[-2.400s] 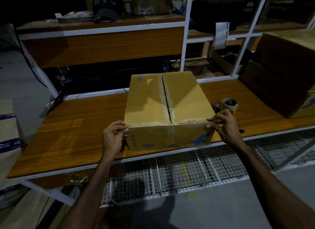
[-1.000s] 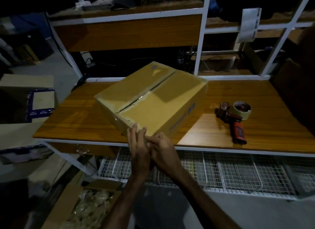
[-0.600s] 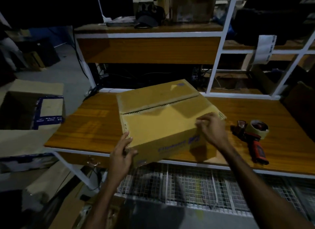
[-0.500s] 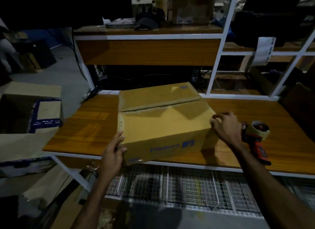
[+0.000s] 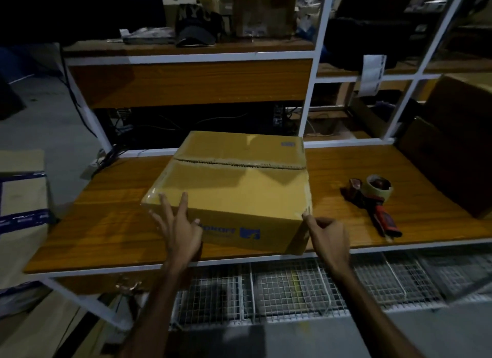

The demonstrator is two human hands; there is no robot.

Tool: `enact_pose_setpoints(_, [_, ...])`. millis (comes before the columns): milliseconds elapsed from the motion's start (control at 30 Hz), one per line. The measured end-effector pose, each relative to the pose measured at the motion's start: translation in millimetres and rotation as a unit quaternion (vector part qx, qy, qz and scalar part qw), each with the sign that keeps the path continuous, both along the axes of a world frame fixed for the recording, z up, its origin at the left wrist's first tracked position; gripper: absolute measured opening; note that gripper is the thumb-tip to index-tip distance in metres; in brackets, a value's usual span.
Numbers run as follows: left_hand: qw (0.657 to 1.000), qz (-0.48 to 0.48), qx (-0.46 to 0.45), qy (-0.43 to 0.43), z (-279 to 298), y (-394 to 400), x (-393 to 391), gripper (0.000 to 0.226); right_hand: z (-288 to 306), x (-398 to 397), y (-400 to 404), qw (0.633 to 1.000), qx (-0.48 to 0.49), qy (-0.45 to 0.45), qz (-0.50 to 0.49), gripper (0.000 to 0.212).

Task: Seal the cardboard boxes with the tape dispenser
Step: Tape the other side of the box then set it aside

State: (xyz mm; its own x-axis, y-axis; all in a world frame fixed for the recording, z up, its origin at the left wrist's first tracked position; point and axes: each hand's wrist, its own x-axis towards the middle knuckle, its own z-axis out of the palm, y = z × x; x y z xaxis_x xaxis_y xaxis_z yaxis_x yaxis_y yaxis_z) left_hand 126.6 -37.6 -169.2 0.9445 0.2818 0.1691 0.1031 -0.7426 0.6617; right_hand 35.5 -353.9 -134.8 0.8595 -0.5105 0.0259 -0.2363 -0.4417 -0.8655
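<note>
left hand: your fingers are spread straight against the near-left corner of the cardboard box, tips reaching over the top edge. nothing is pinched. keep that flat push so the box cannot slide away from you.
right hand: it sits at the near-right corner with the fingers curled in and a fingertip touching the corner edge. it looks like a nudge rather than a hold, though the far side of the hand is hidden. use it to square the box, then free it for the tool.
cardboard box: it lies on the wooden table, close to the front edge, its printed long side towards you. square it to that edge before you tape.
seam: the flap join runs left to right across the top, towards the far side. it looks untaped, though the dim light leaves some doubt. press the flaps level first, or the tape will bridge a gap.
tape dispenser: it lies on the table to the right of the box, apart from it, roll away from you and red handle towards you. your right hand is nearest, so take it by the handle.
next move, as i judge it: start the strip on one end face, pull along the seam in one steady draw, and finish down the other end.
</note>
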Motion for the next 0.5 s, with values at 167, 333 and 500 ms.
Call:
enact_pose_setpoints(167, [0.991,-0.118,-0.068,-0.007,2.4,-98.1,-56.0,0.093,-6.0,-28.6,41.0,0.998,-0.005,0.034,0.045,0.05])
enact_pose_setpoints(333, [0.983,-0.149,-0.081,-0.075,-11.7,-155.7,-111.7,0.084,6.0,-7.2,16.8,0.985,-0.031,0.088,0.145,0.05])
enact_pose_setpoints(500, [0.987,-0.058,-0.11,-0.102,-9.1,-178.0,-100.7,0.061,35.1,78.0,-52.1,0.984,-0.14,0.025,0.111,0.037])
